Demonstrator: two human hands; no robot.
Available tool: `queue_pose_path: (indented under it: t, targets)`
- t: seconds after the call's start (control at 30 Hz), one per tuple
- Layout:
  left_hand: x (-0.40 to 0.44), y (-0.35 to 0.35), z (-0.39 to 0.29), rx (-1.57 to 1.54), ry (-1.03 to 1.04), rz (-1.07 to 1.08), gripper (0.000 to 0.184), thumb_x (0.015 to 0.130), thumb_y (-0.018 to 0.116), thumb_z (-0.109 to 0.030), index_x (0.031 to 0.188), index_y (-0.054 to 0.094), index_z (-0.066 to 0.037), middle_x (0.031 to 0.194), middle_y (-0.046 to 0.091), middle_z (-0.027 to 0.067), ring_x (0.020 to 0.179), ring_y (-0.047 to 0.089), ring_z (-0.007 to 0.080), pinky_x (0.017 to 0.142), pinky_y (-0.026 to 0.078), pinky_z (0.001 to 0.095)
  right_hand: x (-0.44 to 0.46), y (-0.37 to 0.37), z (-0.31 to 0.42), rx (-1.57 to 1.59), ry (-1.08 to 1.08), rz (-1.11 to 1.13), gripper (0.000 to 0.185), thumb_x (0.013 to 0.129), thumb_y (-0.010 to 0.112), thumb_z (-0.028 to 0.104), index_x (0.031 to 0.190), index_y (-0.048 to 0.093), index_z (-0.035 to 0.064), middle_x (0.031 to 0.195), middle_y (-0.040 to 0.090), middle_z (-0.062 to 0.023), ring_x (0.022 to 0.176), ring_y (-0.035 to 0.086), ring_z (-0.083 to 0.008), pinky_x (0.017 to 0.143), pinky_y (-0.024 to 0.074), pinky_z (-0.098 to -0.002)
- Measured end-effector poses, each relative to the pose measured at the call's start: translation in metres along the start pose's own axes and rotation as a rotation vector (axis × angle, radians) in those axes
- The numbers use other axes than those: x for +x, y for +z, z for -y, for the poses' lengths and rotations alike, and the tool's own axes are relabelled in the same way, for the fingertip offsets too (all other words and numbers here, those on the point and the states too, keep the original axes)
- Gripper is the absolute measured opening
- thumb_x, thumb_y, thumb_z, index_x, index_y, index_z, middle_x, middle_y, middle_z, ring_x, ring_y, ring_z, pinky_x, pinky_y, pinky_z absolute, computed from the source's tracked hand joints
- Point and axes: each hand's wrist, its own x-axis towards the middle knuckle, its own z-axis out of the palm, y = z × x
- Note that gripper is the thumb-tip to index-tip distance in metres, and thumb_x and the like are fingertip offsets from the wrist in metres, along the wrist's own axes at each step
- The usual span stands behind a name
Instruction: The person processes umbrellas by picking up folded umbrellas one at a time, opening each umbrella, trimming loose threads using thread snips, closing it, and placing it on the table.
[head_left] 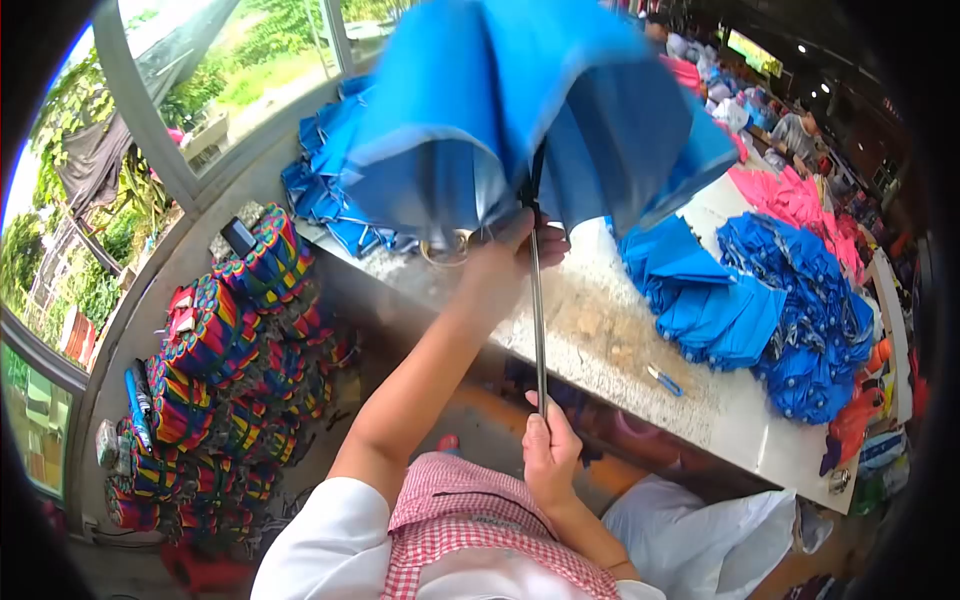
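Note:
A blue umbrella (520, 100) is held up in front of me, its canopy partly spread and blurred at the edges. Its thin metal shaft (541, 320) runs down toward my body. My right hand (552, 455) is closed around the lower end of the shaft. Higher up, my left hand (505, 240) is at the runner just under the canopy, its fingers around the shaft and partly hidden. Behind the canopy, folded blue fabric (335, 170) lies by the window.
The worktable (700, 400) holds blue folded canopies (715, 300), a bunched blue pile (800, 310), pink fabric (790, 205) and a small blue-handled tool (665, 380). Rainbow bundles (220, 350) are stacked left. A white bag (690, 530) is below right. A person (797, 135) is far back.

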Motion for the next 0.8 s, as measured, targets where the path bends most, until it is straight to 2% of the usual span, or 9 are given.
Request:
queue_pose_path:
  t: [0.1,0.17,0.23,0.27,0.33,0.43,0.63,0.67,0.8]
  targets:
    - [-0.021,-0.037,0.064,0.094,-0.213,-0.041,0.03,0.091,0.048,-0.022,0.104,0.053,0.004,0.094,0.061,0.0173,0.083,0.063,0.0271,0.074,0.052,0.0359,-0.024,0.004,-0.065,-0.062,0.111,0.071,0.021,0.089,0.046,0.01,0.106,0.052,-0.0017,0.06,0.05,-0.0036,0.052,0.047,-0.0095,0.049,0.0399,-0.0253]
    - [-0.048,-0.086,0.133,0.232,-0.422,-0.102,0.038,0.09,0.051,-0.033,0.109,0.053,0.001,0.095,0.062,0.0134,0.089,0.061,0.0243,0.08,0.049,0.0341,-0.041,0.001,-0.135,-0.164,0.165,0.192,0.018,0.089,0.046,0.012,0.101,0.05,-0.001,0.061,0.054,-0.0059,0.05,0.052,-0.014,0.049,0.042,-0.0282]
    - [-0.106,-0.15,0.21,0.629,-0.53,0.011,0.04,0.089,0.052,-0.035,0.114,0.051,-0.003,0.102,0.06,0.0134,0.096,0.059,0.0245,0.085,0.046,0.035,-0.049,-0.002,-0.193,-0.02,0.62,0.264,0.016,0.088,0.045,0.013,0.098,0.047,0.0001,0.06,0.056,-0.0076,0.048,0.055,-0.0181,0.049,0.0442,-0.0306]
    - [-0.137,-0.171,0.235,0.747,-0.635,0.018,0.041,0.089,0.052,-0.035,0.116,0.051,-0.005,0.105,0.059,0.0135,0.1,0.057,0.0247,0.087,0.045,0.0356,-0.052,-0.005,-0.227,-0.098,0.668,0.249,0.016,0.088,0.045,0.013,0.098,0.047,0.0003,0.061,0.057,-0.0079,0.049,0.056,-0.0183,0.05,0.0447,-0.0303]
    - [-0.182,-0.194,0.256,0.705,-0.922,-0.153,0.041,0.088,0.053,-0.034,0.119,0.049,-0.006,0.11,0.058,0.014,0.102,0.056,0.0254,0.088,0.044,0.0374,-0.053,-0.009,-0.27,-0.195,0.678,0.239,0.017,0.089,0.044,0.013,0.099,0.045,-0.0001,0.06,0.057,-0.0086,0.05,0.057,-0.0182,0.048,0.0448,-0.0297]
    - [-0.226,-0.231,0.265,0.566,-1.124,-0.251,0.041,0.088,0.053,-0.03,0.12,0.048,-0.005,0.113,0.056,0.0145,0.102,0.056,0.0264,0.087,0.045,0.0395,-0.061,-0.007,-0.288,-0.217,0.655,0.249,0.018,0.091,0.042,0.014,0.101,0.044,-0.0013,0.06,0.057,-0.0094,0.053,0.057,-0.0173,0.046,0.0439,-0.0287]
    - [-0.233,-0.26,0.243,0.204,-1.105,-0.473,0.039,0.089,0.051,-0.028,0.118,0.048,-0.003,0.112,0.057,0.0143,0.101,0.057,0.0261,0.083,0.047,0.0393,-0.052,-0.001,-0.269,-0.189,0.697,0.274,0.018,0.091,0.042,0.012,0.102,0.045,-0.0021,0.062,0.058,-0.0085,0.055,0.058,-0.0165,0.049,0.0456,-0.0284]
    - [-0.23,-0.256,0.238,0.345,-1.042,-0.332,0.039,0.089,0.051,-0.028,0.118,0.048,-0.003,0.111,0.057,0.0139,0.1,0.057,0.0255,0.083,0.046,0.0384,-0.054,-0.002,-0.276,-0.166,0.709,0.276,0.02,0.091,0.043,0.012,0.105,0.045,-0.0021,0.063,0.058,-0.0082,0.056,0.057,-0.0166,0.05,0.046,-0.0283]
    - [-0.21,-0.245,0.23,0.325,-1.044,-0.326,0.04,0.088,0.051,-0.029,0.118,0.048,-0.003,0.11,0.058,0.0135,0.099,0.057,0.0239,0.084,0.046,0.0367,-0.057,-0.003,-0.279,-0.072,0.804,0.208,0.02,0.088,0.051,0.013,0.102,0.051,-0.0009,0.07,0.061,-0.0074,0.06,0.06,-0.0137,0.057,0.0483,-0.028]
